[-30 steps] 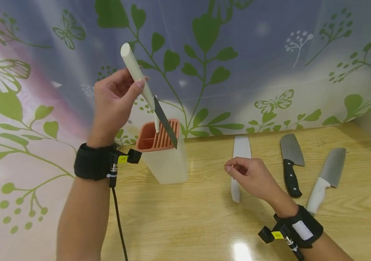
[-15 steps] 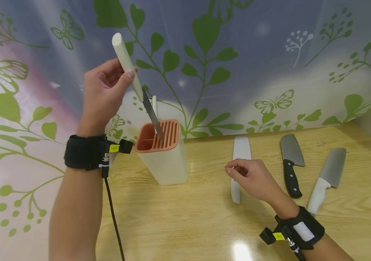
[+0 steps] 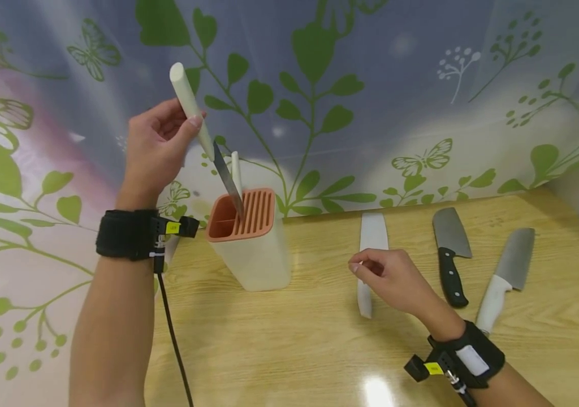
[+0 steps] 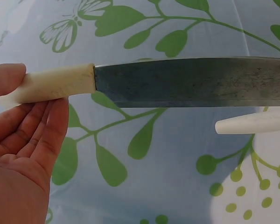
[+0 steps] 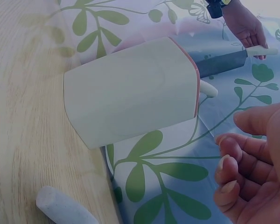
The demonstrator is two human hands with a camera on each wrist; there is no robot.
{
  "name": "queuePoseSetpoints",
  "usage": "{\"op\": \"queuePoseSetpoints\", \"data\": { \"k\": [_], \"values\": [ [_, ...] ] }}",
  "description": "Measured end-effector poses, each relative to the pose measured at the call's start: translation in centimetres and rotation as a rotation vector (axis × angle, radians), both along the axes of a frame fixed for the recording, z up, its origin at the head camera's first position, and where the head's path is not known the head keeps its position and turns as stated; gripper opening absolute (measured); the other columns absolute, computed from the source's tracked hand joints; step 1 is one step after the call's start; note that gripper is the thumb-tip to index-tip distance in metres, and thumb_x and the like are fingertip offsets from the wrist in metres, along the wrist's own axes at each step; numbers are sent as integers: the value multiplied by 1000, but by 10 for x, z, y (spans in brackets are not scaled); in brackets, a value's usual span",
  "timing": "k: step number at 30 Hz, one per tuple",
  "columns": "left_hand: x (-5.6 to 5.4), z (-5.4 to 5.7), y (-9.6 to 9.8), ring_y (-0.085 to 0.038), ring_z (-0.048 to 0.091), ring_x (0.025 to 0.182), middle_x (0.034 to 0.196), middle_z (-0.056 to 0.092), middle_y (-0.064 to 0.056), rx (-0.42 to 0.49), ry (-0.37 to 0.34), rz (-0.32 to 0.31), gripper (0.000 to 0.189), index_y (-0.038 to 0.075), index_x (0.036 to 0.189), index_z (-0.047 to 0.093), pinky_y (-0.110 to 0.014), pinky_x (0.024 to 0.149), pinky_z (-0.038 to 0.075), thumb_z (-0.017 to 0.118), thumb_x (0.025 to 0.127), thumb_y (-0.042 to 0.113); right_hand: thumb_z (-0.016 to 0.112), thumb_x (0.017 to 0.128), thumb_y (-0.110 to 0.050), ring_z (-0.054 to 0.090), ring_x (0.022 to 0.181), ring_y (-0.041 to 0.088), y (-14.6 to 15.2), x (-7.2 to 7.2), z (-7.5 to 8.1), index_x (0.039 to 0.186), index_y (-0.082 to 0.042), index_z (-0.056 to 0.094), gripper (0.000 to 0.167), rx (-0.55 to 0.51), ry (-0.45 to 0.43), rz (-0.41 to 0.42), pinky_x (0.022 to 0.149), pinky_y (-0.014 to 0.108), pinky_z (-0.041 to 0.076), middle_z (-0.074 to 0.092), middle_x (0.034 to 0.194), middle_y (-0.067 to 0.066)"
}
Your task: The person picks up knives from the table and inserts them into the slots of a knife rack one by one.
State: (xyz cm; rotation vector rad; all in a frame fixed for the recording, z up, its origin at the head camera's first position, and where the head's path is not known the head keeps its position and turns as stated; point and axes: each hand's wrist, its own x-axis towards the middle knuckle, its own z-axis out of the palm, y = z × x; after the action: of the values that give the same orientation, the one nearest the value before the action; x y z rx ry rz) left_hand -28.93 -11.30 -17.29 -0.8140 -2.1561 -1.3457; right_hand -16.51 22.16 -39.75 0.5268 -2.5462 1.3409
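My left hand [image 3: 154, 150] pinches the pale handle of a kitchen knife [image 4: 191, 83], thumb on one side and fingers on the other. The dark blade slants down, its tip at the slotted part of a white knife block [image 3: 254, 263] with an orange top. Whether the tip sits inside a slot is hard to tell. Another white handle [image 3: 236, 174] sticks up from the block behind the blade. Loosely curled and holding nothing, my right hand [image 3: 393, 280] hovers over a pale knife [image 3: 374, 230], hiding its middle.
On the wooden table [image 3: 279, 350] to the right lie a black-handled cleaver [image 3: 453, 277] and a white-handled cleaver [image 3: 515, 260]. A patterned curtain [image 3: 411, 85] hangs right behind the block. A black cable [image 3: 172, 333] runs down from the left wrist.
My left hand has moved left with the knife, bringing its tip from the block's front right corner to the left side of the slots. The right hand stays nearly still.
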Motion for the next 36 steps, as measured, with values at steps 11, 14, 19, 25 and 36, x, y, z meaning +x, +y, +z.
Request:
{"op": "queuePoseSetpoints", "data": {
  "k": [11,14,19,25,36],
  "values": [
    [-1,0,2,-16,65,94,105,70,-7,-27,-12,-8,32,5,123,68,-23,86,53,65,95,18,63,98,-21,52,62,8,1,-1,2,100,-11,73,15,6,7,14,51,23,45,64,77,-8],
    [-1,-3,2,-16,65,94,107,69,-8,-41,-28,-11,32,5,124,67,-23,86,52,64,96,19,63,98,-21,52,62,8,1,-1,2,100,-11,73,15,7,1,19,52,24,46,65,78,-8],
    [-2,-9,2,-15,65,97,108,69,-7,-71,-62,-12,33,5,126,66,-24,89,52,64,96,20,64,98,-21,54,64,8,0,-2,1,100,-11,73,14,12,-10,27,53,24,47,66,79,-8],
    [-4,-17,3,-15,63,101,110,67,-7,-103,-119,-14,35,7,128,64,-27,92,51,64,97,22,63,98,-22,53,64,7,1,1,1,100,-12,73,14,8,-25,28,53,24,47,66,80,-8],
    [-10,-45,-3,-16,63,105,115,67,-13,-191,-183,-14,39,7,132,61,-31,94,52,65,96,20,62,98,-22,54,63,6,2,1,-3,101,-11,73,16,16,-28,35,52,24,46,66,79,-9]
  ]
}}
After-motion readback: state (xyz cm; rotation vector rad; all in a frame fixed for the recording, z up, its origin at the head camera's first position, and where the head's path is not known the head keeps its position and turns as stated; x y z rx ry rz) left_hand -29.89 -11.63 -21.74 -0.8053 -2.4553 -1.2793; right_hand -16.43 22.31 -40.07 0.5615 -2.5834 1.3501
